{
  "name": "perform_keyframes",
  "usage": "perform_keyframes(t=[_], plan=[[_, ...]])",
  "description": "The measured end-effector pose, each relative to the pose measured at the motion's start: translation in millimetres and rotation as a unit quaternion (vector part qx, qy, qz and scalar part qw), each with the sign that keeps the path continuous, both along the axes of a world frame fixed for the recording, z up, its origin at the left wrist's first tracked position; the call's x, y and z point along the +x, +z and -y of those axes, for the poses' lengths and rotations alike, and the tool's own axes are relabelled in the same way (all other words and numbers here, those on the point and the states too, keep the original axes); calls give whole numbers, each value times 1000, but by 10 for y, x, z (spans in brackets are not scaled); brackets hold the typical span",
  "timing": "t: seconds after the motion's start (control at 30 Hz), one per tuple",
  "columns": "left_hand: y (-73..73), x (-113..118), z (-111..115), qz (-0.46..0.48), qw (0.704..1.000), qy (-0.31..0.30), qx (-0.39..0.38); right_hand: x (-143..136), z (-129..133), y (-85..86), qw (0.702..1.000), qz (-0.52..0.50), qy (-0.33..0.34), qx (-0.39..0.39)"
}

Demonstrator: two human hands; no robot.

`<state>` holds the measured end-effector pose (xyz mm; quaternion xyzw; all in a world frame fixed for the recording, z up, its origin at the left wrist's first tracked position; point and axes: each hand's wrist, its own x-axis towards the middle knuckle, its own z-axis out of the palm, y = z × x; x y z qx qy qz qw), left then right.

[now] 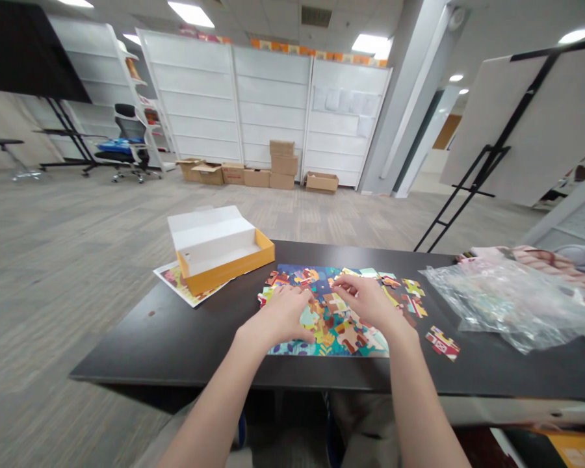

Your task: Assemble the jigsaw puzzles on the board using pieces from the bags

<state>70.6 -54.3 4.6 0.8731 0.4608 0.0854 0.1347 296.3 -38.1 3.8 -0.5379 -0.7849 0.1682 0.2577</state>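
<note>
While the left hand (283,313) had its fingers spread wide, the puzzle (324,326) lay beneath both hands.
Its longer side seemed to run left to right across the tabletop (175,348); the right hand (371,303) had its fingers close together above it, though whether they held anything could not be told. Loose pieces (442,344) lay rightward, nearer that hand.

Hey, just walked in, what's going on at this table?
A person has both hands over jigsaw pieces spread on a colorful picture on the black table. The left hand is spread over the left side; the right hand has its fingers bent over the right, though whether it grips a piece is unclear. An open yellow box stands left, a clear plastic bag lies right.
</note>
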Motion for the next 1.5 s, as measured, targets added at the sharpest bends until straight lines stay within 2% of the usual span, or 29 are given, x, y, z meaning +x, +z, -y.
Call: perform_keyframes(t=[0.27, 0.53, 0.63, 0.7, 0.77, 0.87, 0.97, 1.03, 1.3, 1.4, 1.5], plan=[[-101, -93, -36, 62, 998, -2, 0, -159, -26, 56, 999, 21, 5, -44], [-231, -134, 27, 113, 993, -19, 4, -299, 79, -32, 981, 124, 91, -117], [-236, -164, 30, 144, 989, -35, -7, -362, 176, -43, 973, 178, 60, -133], [-185, -195, 26, 179, 983, -36, -13, -392, 219, -28, 970, 195, 44, -139], [-108, -240, 11, 224, 974, -11, -14, -407, 240, 6, 969, 193, 42, -146], [-18, -330, -42, 309, 947, 83, 13, -408, 244, 61, 971, 173, 44, -161], [-10, -415, -119, 357, 911, 203, 39, -391, 229, 65, 972, 152, 55, -169], [-34, -453, -165, 371, 899, 230, 39, -373, 207, 28, 976, 146, 61, -152], [-49, -435, -179, 355, 909, 216, 29, -402, 131, -88, 982, 172, 44, -71], [-26, -444, -145, 320, 932, 167, 3, -468, 129, -85, 982, 182, 30, -50], [34, -485, -87, 288, 953, 76, -58, -526, 124, -94, 981, 190, 22, -32]])
